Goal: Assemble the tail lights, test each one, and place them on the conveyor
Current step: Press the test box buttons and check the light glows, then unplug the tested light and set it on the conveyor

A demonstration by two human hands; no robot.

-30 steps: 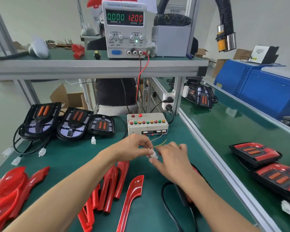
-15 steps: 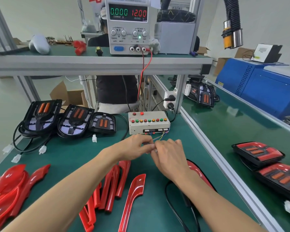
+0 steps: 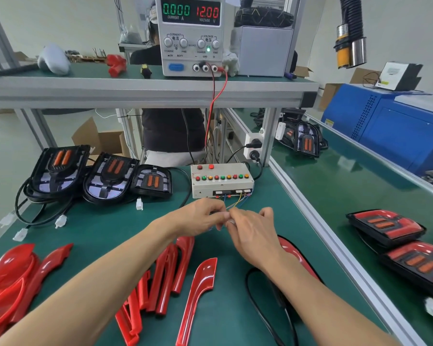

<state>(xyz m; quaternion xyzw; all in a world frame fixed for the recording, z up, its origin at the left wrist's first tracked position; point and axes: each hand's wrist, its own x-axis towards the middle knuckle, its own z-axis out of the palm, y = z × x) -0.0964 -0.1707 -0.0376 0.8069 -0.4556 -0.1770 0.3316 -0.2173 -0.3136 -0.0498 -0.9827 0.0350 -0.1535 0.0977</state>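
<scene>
While I pinched the connector (image 3: 230,222) between left hand (image 3: 202,217) and right hand (image 3: 254,231), together before the test box (image 3: 221,181) mid-bench, the tail light (image 3: 294,255) lay under my right wrist, presumably for testing.

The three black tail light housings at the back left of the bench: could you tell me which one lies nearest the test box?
The rightmost, smallest-looking housing, lying right beside the test box; the other two sit further left.

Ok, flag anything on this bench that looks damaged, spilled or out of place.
Nothing stands out. Both hands, left hand and right hand, meet at the wires from the test box; red lenses lie loose but unbroken.
</scene>
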